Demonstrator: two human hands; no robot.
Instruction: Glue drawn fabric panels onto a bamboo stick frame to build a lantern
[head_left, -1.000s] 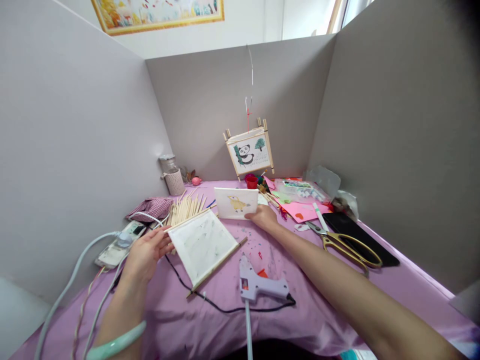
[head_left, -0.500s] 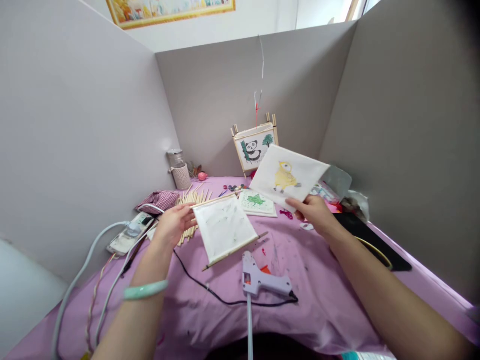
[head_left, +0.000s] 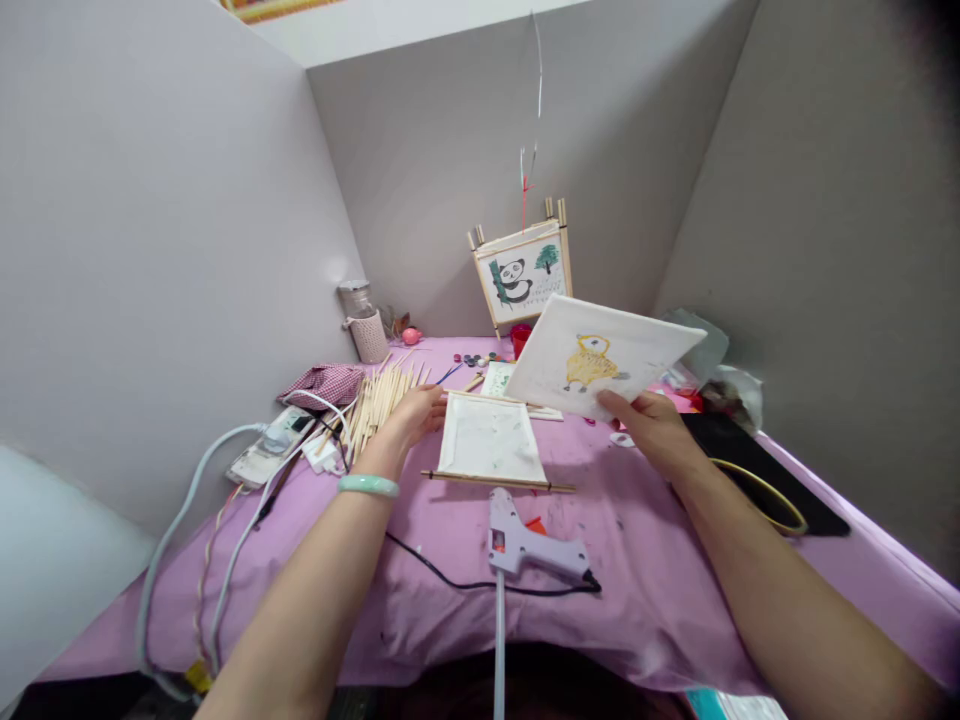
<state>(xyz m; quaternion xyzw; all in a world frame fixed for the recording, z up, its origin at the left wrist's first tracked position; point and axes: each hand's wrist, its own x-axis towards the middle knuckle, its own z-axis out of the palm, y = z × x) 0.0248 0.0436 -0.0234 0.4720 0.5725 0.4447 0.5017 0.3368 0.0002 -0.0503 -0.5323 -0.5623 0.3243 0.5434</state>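
My right hand (head_left: 651,424) pinches the near edge of a white sheet with a yellow chick painting (head_left: 592,365), held tilted above the table. At the upper left corner of a white panel with wooden sticks along its edges (head_left: 491,440), my left hand (head_left: 420,412) has its fingers closed on the end of the upper stick. Faint greenish marks show on this panel. A green-painted sheet (head_left: 496,378) lies behind it, partly hidden. Nearer to me a lilac glue gun (head_left: 536,545) rests on the cloth, a long glue stick jutting out toward me.
A stick-framed lantern with a panda picture (head_left: 525,275) hangs from a wire at the back. Loose wooden sticks (head_left: 386,400), a power strip (head_left: 270,450) and cables lie left. Plastic bags (head_left: 731,395) and a black mat with a yellow hoop (head_left: 765,490) are at right.
My left hand has moved right and away from me, and the stick-edged panel has turned straighter with it. The chick sheet has shifted slightly right in view, still in my right hand.
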